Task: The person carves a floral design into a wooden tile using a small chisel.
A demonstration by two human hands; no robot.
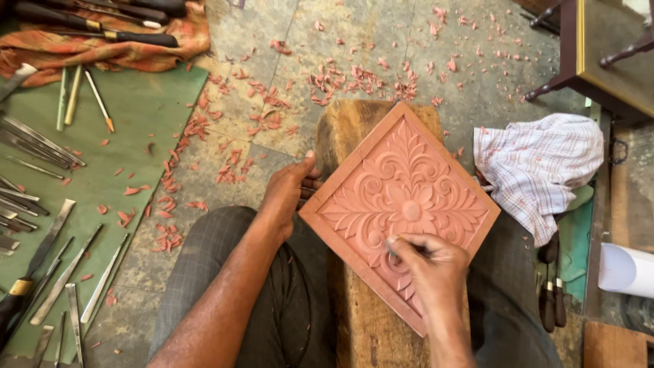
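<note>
I see the carved panel [402, 197], a square reddish wood piece with a floral relief, lying turned like a diamond on a worn wooden block [340, 129] between my knees. My left hand [286, 194] curls over the panel's left edge, its grip pressed against the rim with the thumb up. My right hand [429, 262] rests on the panel's lower part, its grip pinching a thin tool [394, 247] against the carving. Red shavings [259, 116] scatter the floor beyond the block. Chisels [61, 272] lie on a green mat [136, 123] well to the left; a checked cloth [538, 167] sits just right.
</note>
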